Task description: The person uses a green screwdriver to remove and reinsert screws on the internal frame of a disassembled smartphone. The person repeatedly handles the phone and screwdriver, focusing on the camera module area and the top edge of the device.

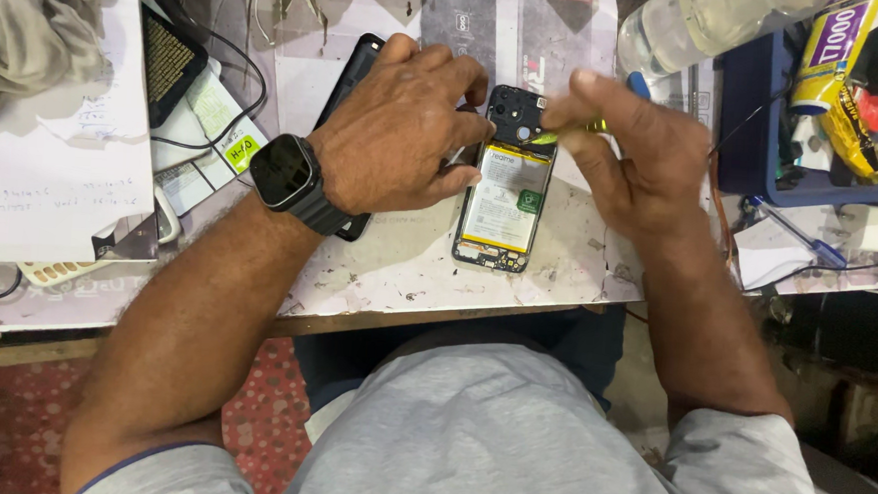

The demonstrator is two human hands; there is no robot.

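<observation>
- Crumpled grey cloth (30,30) and handwritten paper sheets (53,167): soft, loose items at the far left of the worn white bench (398,265); well apart from the work.
- Left hand (395,134): wears a black smartwatch (285,172). Fingers curled down, pressing the opened phone (504,195) at its left edge. Beneath the palm lies a second black handset (356,77); a shift of the wrist could push it.
- Opened phone: lies flat near the bench's front edge, back cover off, flat white battery and dark camera module exposed. Risk: the tool tip slipping onto the battery or board and gouging it.
- Right hand (629,152): fingers pinched shut on a thin yellow-green tool (555,135), tip at the phone's upper section. Excess force could strip a small part.
- Clear plastic bottle (691,25) and blue tray (755,143) of clutter: near the right forearm; a knock could tip the bottle.
</observation>
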